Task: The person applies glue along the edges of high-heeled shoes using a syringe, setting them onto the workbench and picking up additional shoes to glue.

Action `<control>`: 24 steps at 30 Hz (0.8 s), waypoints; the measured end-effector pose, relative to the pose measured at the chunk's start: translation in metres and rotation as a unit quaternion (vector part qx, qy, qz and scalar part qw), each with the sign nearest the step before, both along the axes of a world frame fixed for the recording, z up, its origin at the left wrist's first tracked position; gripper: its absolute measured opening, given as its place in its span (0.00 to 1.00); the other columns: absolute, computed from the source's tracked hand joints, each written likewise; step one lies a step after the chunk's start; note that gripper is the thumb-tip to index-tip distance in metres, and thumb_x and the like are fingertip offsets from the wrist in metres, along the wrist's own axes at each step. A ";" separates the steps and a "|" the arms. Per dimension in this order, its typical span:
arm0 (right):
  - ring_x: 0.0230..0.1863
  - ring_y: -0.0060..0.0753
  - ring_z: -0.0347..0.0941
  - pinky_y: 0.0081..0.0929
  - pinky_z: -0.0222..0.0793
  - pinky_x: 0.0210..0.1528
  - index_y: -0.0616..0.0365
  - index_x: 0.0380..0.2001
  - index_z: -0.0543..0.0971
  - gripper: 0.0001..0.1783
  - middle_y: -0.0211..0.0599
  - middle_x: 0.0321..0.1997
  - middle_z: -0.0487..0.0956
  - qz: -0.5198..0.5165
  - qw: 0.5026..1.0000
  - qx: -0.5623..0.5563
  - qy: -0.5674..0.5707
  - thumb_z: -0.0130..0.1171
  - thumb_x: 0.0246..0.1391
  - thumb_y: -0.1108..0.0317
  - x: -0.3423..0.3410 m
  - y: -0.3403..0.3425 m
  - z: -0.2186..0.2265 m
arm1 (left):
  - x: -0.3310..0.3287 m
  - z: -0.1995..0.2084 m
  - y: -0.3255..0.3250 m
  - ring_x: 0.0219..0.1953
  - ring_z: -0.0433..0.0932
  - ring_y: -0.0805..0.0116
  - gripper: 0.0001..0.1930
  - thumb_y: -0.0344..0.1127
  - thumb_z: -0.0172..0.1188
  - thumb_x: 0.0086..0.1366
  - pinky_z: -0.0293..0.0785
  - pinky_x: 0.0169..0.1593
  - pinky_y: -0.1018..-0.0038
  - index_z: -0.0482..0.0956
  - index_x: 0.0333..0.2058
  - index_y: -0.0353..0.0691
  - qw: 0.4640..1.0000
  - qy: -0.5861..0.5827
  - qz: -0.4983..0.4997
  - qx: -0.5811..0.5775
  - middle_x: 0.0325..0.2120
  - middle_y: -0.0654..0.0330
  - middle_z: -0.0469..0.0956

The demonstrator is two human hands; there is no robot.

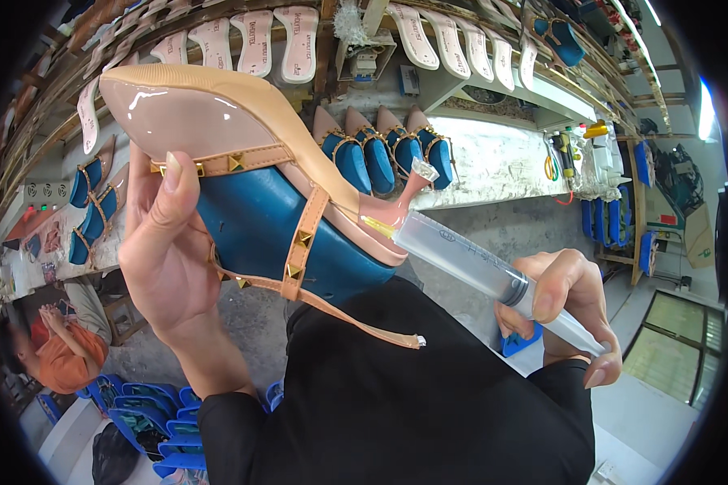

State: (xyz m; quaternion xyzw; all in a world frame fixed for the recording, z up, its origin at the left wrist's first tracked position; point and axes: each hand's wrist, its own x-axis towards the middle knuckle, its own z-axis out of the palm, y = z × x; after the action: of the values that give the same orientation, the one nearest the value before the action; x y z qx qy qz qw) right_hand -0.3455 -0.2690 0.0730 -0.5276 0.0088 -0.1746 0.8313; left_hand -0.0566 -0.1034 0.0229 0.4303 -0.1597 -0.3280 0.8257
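Note:
My left hand (166,234) is closed around a pointed beige heeled shoe (202,121), its thumb pressed on the studded strap. The shoe is tilted, sole up and toe to the upper left. A blue shoe last (259,218) fills it, and a studded ankle strap (299,242) hangs loose below. In my right hand (566,299) is a clear plastic syringe (461,255), the fingers on its barrel and the thumb at the plunger end. The syringe's yellowish tip (378,227) meets the shoe by the base of the pinkish heel (412,198); exact contact cannot be made out.
Several shoes on blue lasts (368,158) stand on the covered bench (493,162) ahead. Pale insoles (299,44) line the rack above. Another person in an orange top (73,364) sits at the left. Blue baskets (146,420) are stacked at lower left.

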 end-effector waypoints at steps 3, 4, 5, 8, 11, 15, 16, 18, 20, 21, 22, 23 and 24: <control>0.29 0.27 0.68 0.24 0.60 0.27 0.71 0.49 0.72 0.44 0.46 0.35 0.74 0.003 1.000 0.000 -0.001 0.76 0.36 0.48 0.000 -0.001 0.001 | 0.000 -0.001 0.000 0.59 0.74 0.63 0.28 0.29 0.59 0.69 0.66 0.64 0.69 0.62 0.64 0.25 1.000 -0.003 0.013 -0.002 0.56 0.49 0.74; 0.29 0.27 0.68 0.24 0.59 0.27 0.71 0.49 0.72 0.44 0.45 0.34 0.74 0.006 1.000 0.003 0.001 0.75 0.36 0.48 -0.001 -0.002 0.001 | 0.000 -0.001 0.000 0.59 0.74 0.63 0.29 0.29 0.59 0.69 0.66 0.64 0.69 0.62 0.64 0.25 1.000 -0.008 0.010 -0.006 0.56 0.49 0.74; 0.29 0.27 0.68 0.24 0.59 0.27 0.71 0.49 0.72 0.44 0.45 0.34 0.74 0.006 1.000 0.004 0.001 0.75 0.36 0.48 -0.001 -0.003 0.001 | 0.000 -0.001 0.001 0.59 0.74 0.63 0.29 0.29 0.59 0.69 0.66 0.64 0.69 0.62 0.64 0.25 1.000 -0.008 0.009 -0.004 0.56 0.49 0.74; 0.28 0.26 0.68 0.24 0.59 0.27 0.72 0.49 0.71 0.44 0.44 0.33 0.74 0.017 1.000 0.005 0.010 0.75 0.36 0.48 -0.002 -0.005 0.003 | 0.001 -0.001 0.001 0.59 0.74 0.62 0.29 0.29 0.59 0.69 0.66 0.64 0.68 0.62 0.65 0.26 1.000 -0.006 0.008 -0.003 0.56 0.49 0.74; 0.27 0.25 0.67 0.24 0.58 0.26 0.71 0.49 0.72 0.44 0.43 0.32 0.74 0.019 1.000 -0.005 0.013 0.74 0.36 0.47 -0.003 -0.006 0.002 | 0.000 -0.001 0.002 0.59 0.74 0.62 0.29 0.28 0.58 0.69 0.66 0.65 0.68 0.61 0.65 0.26 1.000 -0.002 0.015 -0.003 0.57 0.48 0.74; 0.25 0.25 0.67 0.24 0.56 0.24 0.71 0.48 0.73 0.44 0.43 0.31 0.74 0.011 1.000 0.011 0.015 0.73 0.36 0.45 -0.006 -0.006 0.002 | 0.003 -0.002 0.005 0.63 0.71 0.61 0.30 0.27 0.55 0.70 0.66 0.67 0.65 0.57 0.68 0.28 1.000 -0.014 0.000 0.009 0.61 0.49 0.71; 0.25 0.25 0.67 0.24 0.56 0.24 0.71 0.47 0.73 0.44 0.43 0.30 0.74 0.014 1.000 0.009 0.015 0.73 0.36 0.44 -0.006 -0.007 0.002 | 0.004 -0.001 0.006 0.66 0.69 0.60 0.32 0.27 0.52 0.71 0.65 0.69 0.63 0.53 0.70 0.29 0.999 -0.021 -0.011 0.024 0.64 0.49 0.68; 0.25 0.25 0.67 0.24 0.56 0.24 0.71 0.48 0.73 0.44 0.43 0.30 0.74 0.013 1.000 0.009 0.019 0.73 0.36 0.44 -0.008 -0.007 0.002 | 0.004 -0.001 0.008 0.66 0.69 0.61 0.32 0.26 0.53 0.70 0.65 0.69 0.63 0.53 0.70 0.29 0.999 -0.024 -0.016 0.022 0.64 0.50 0.68; 0.25 0.25 0.67 0.24 0.55 0.24 0.71 0.48 0.73 0.44 0.43 0.30 0.74 0.012 1.000 0.009 0.023 0.73 0.36 0.44 -0.010 -0.006 0.003 | 0.005 0.000 0.009 0.66 0.69 0.61 0.32 0.26 0.53 0.70 0.65 0.69 0.63 0.54 0.70 0.29 0.999 -0.027 -0.021 0.019 0.64 0.50 0.69; 0.25 0.26 0.67 0.24 0.56 0.24 0.71 0.48 0.74 0.44 0.43 0.30 0.74 0.014 0.999 0.013 0.026 0.73 0.36 0.44 -0.010 -0.007 0.003 | 0.005 0.001 0.008 0.66 0.69 0.61 0.33 0.26 0.54 0.69 0.65 0.69 0.63 0.54 0.70 0.29 0.999 -0.028 -0.019 0.025 0.64 0.50 0.69; 0.25 0.26 0.68 0.24 0.56 0.24 0.71 0.48 0.74 0.45 0.43 0.30 0.74 0.015 0.999 0.018 0.029 0.73 0.36 0.44 -0.010 -0.008 0.003 | 0.005 0.001 0.006 0.66 0.69 0.61 0.33 0.26 0.54 0.69 0.65 0.69 0.63 0.54 0.70 0.29 0.999 -0.029 -0.018 0.031 0.64 0.50 0.69; 0.25 0.26 0.68 0.24 0.56 0.24 0.71 0.48 0.74 0.45 0.43 0.30 0.74 0.014 0.999 0.020 0.030 0.73 0.36 0.44 -0.010 -0.010 0.003 | 0.006 0.000 0.005 0.66 0.69 0.61 0.33 0.26 0.54 0.69 0.65 0.69 0.63 0.54 0.70 0.29 0.999 -0.028 -0.019 0.033 0.64 0.50 0.69; 0.26 0.27 0.68 0.25 0.56 0.24 0.71 0.48 0.74 0.45 0.43 0.30 0.74 0.020 0.999 0.018 0.032 0.73 0.36 0.44 -0.010 -0.010 0.003 | 0.007 -0.001 0.007 0.66 0.69 0.61 0.34 0.26 0.54 0.69 0.65 0.69 0.63 0.53 0.70 0.29 0.999 -0.023 -0.022 0.029 0.64 0.50 0.69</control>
State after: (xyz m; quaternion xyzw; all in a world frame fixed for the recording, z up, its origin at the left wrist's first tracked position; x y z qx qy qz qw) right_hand -0.3558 -0.2792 0.0760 -0.5176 0.0286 -0.1407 0.8435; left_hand -0.0496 -0.0968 0.0217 0.4576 -0.1789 -0.3404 0.8017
